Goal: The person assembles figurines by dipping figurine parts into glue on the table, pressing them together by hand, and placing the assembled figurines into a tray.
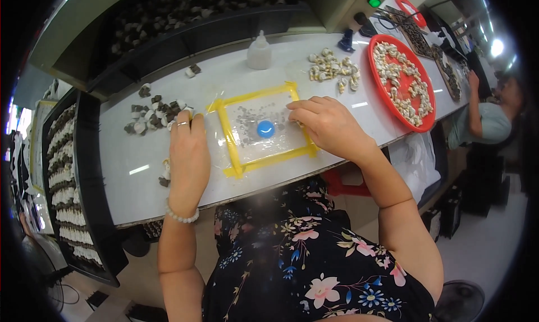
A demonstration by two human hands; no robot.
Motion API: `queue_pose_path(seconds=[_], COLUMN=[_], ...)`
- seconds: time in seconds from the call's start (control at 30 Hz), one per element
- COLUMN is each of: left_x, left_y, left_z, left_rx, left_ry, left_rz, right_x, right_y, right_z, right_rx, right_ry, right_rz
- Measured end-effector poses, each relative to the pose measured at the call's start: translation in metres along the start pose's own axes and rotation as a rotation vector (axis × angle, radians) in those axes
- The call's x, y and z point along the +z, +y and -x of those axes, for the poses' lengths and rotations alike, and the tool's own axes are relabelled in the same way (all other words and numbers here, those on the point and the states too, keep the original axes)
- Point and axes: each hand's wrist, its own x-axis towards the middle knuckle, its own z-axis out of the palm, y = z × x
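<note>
My left hand (190, 153) reaches down at the right side of a loose pile of small white and dark brown pieces (147, 119). Its fingers are bent together, and whatever they grip is hidden under them. Over the right edge of a yellow-taped square (229, 136) is my right hand (335, 126), fingertips pinched together on something too small and covered to name. Inside the tape lies a clear sheet with many small grey dots (247, 117) and a round, shiny blue piece (265, 129). A few more small pieces (165, 176) lie beside my left wrist.
A white squeeze bottle (259, 52) stands behind the taped square. White-and-gold pieces (334, 68) lie right of it, near a red tray (431, 117) of similar ones. A black rack (92, 209) of pieces stands left, a dark bin (185, 47) behind. Another person (488, 117) sits far right.
</note>
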Motion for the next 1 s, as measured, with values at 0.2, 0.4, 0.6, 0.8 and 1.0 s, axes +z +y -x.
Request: queue_pose_path(seconds=[0.2,0.4,0.6,0.8,1.0], left_x=[-0.008,-0.012,-0.001,-0.004,-0.008], left_y=[0.000,0.007,-0.003,-0.004,-0.009], left_z=[0.021,0.018,0.015,0.011,0.008], left_rx=[-0.118,-0.330,-0.119,-0.217,-0.248], left_ry=[-0.142,-0.132,-0.046,-0.116,-0.044], left_rz=[0.412,0.511,0.292,0.211,0.409], right_x=[0.012,0.028,0.031,0.030,0.018], right_y=[0.001,-0.004,-0.006,-0.010,-0.012], right_z=[0.010,0.013,0.022,0.017,0.004], right_rx=[0.256,0.080,-0.064,0.095,0.069], right_ry=[0.254,0.322,0.390,0.299,0.289], right_rz=[-0.226,-0.215,-0.099,-0.251,-0.344])
